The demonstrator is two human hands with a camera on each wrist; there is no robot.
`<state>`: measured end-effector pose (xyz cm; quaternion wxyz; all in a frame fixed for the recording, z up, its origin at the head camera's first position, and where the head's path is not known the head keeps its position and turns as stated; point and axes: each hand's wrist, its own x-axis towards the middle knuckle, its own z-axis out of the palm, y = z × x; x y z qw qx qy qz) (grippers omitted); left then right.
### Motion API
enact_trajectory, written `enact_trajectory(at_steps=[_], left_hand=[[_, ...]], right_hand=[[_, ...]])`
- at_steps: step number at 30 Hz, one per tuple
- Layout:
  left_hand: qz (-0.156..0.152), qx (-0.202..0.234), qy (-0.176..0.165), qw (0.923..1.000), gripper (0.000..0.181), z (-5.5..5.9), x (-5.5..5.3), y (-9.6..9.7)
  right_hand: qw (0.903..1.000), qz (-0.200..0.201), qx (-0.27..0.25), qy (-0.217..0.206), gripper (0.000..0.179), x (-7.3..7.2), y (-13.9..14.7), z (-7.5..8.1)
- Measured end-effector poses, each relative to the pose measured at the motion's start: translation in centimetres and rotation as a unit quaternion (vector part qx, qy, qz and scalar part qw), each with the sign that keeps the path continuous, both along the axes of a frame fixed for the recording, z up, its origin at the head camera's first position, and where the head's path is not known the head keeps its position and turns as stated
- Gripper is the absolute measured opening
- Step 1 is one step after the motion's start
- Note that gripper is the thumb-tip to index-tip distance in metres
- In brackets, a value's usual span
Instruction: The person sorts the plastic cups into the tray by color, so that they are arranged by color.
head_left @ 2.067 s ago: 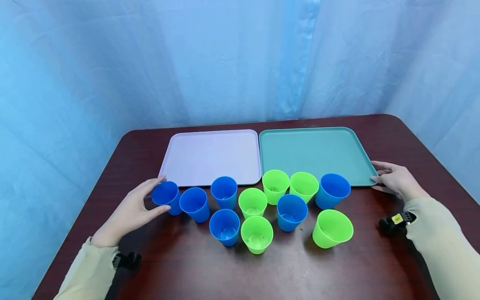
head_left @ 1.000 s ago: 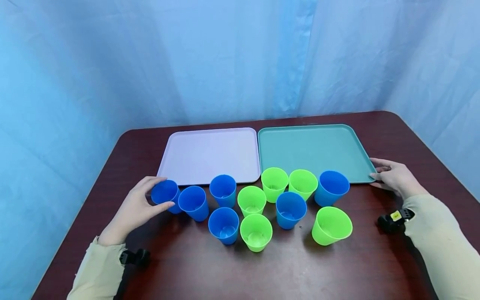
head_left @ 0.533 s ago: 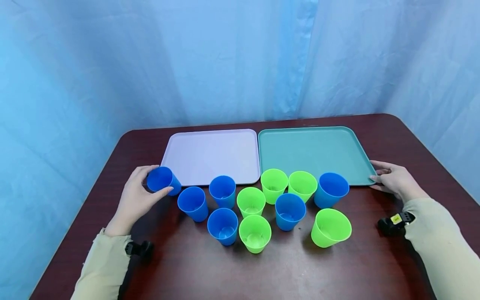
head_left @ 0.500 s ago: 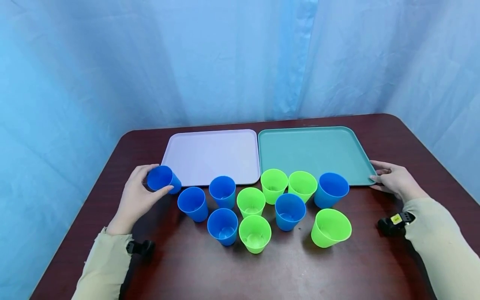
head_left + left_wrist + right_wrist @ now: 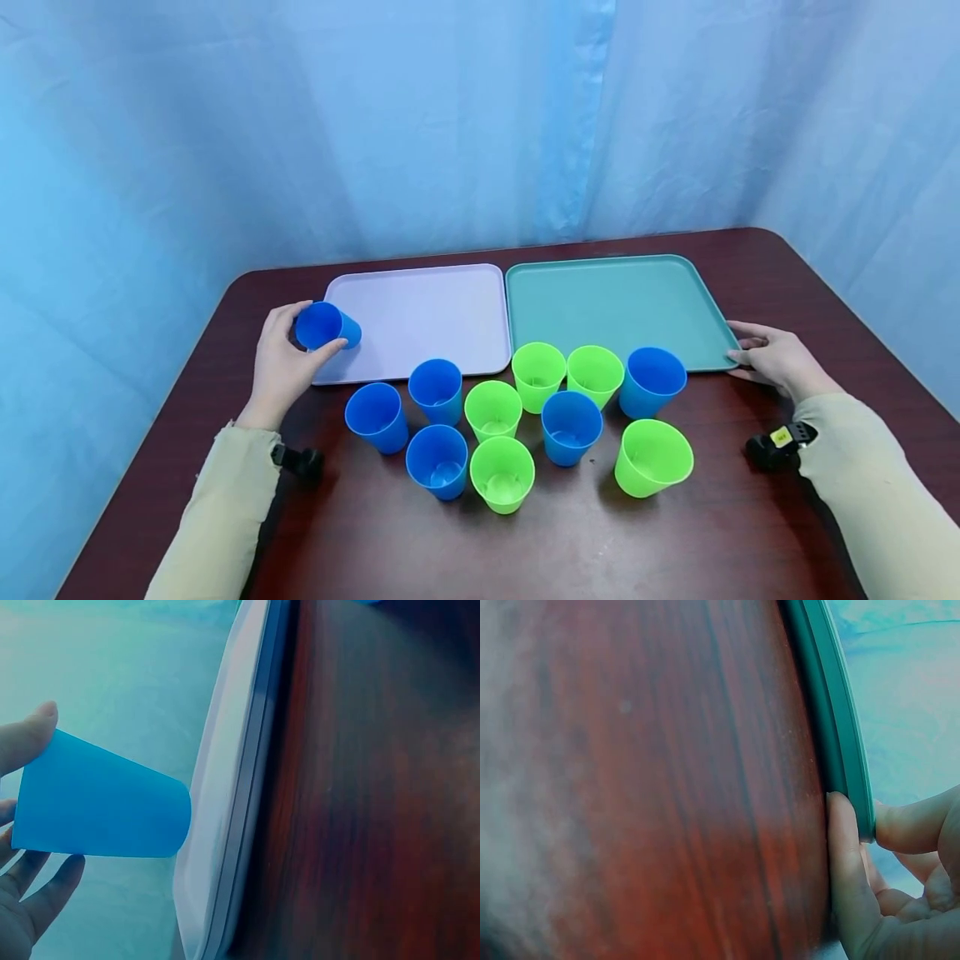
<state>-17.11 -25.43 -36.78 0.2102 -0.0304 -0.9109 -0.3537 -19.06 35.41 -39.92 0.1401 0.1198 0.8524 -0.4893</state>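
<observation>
My left hand grips a blue cup near its rim, thumb on one side and fingers on the other. The cup is over the left part of the lilac tray. In the left wrist view the cup has its base close to the tray; whether they touch I cannot tell. My right hand holds the near right corner of the green tray. In the right wrist view the thumb and a finger pinch that tray's edge.
In front of the trays stand several upright cups, some blue, some lime green. A green cup and a blue cup stand to the right. All are on a dark wooden table. Blue curtains hang behind.
My left hand has lifted the leftmost blue cup from the table and carried it away from me, over the lilac tray. My right hand stays at the green tray's corner.
</observation>
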Motion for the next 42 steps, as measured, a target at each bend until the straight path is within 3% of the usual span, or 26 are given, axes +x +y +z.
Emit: enact_trajectory(at_steps=[11, 19, 24, 42], left_hand=[[0.014, 0.016, -0.029, 0.9994, 0.070, 0.1, -3.3, -0.4], [0.020, 0.008, -0.082, 0.9964, 0.074, -0.2, -5.4, -0.2], [0.022, 0.008, -0.108, 0.9938, 0.074, -0.4, -6.0, 0.0], [0.029, -0.007, -0.174, 0.9842, 0.077, 0.8, -7.9, -0.8]], right_hand=[[0.9997, 0.010, 0.020, -0.001, 0.064, -0.2, 0.0, 0.2], [0.9999, 0.007, 0.016, -0.003, 0.064, 0.7, 0.5, -0.2], [0.9999, 0.008, 0.012, 0.000, 0.065, 0.9, 0.7, -0.4], [0.9998, 0.015, 0.012, 0.004, 0.064, -0.1, 0.2, -0.4]])
